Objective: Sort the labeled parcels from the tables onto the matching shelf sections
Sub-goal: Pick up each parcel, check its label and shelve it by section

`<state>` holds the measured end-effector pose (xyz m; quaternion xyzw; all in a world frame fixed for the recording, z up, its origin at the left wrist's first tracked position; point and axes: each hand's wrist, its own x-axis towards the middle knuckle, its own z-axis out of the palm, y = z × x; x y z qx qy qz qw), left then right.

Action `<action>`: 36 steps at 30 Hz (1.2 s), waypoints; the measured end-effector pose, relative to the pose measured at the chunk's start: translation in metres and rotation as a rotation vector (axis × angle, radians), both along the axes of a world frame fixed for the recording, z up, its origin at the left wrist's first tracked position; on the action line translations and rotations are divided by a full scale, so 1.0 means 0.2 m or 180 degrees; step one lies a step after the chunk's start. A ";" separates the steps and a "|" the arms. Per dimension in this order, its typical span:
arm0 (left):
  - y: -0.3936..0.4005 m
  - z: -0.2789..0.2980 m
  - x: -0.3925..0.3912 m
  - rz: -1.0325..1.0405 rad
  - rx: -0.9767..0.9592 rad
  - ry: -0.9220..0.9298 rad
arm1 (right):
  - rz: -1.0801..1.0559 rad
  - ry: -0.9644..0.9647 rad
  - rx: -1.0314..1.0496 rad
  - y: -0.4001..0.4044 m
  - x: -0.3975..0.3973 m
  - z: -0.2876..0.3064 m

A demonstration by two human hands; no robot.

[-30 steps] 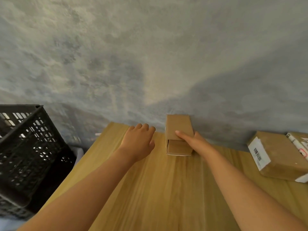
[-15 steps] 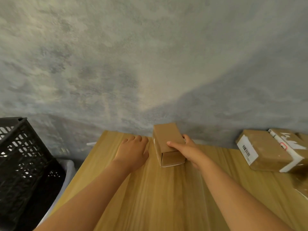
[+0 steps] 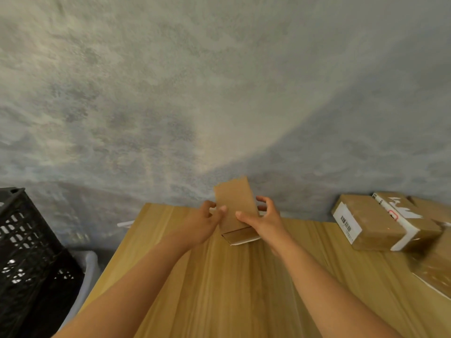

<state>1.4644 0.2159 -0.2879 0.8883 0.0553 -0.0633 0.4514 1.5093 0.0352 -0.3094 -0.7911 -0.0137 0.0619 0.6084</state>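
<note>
- Small cardboard parcel [image 3: 235, 208]: at the far edge of the desk [image 3: 219, 289], close to the grey wall [image 3: 219, 93], tilted with its far end raised. Whether the near end touches the desk cannot be told.
- Left hand [image 3: 205, 223]: grip clamped on the parcel's left long side, thumb on the top face.
- Right hand [image 3: 264, 223]: grip clamped on the right long side, thumb across the top face, fingers curled past the far edge.
- Handling, as judged: light, since it tips up easily; stiff board, plain matte faces, unlikely to slip. The long sides are the sound hold; the near end flap looks weaker.
- No label shows on the upper face.
- Also present: a larger taped parcel [image 3: 380, 225] with a barcode label to the right; a black crate [image 3: 26, 252] left of the desk.
</note>
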 end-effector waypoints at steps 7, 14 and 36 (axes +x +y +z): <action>-0.15 0.04 0.00 0.0804 -0.1414 0.0178 | 0.0191 -0.1126 -0.0551 0.05 -0.15 0.01; -0.11 -0.04 -0.04 0.0542 -0.2935 0.0452 | 0.0408 0.0525 0.0651 -0.06 -0.13 0.04; -0.09 -0.05 -0.04 0.0739 -0.2740 0.0040 | 0.0675 -0.0197 0.0293 -0.03 -0.10 0.03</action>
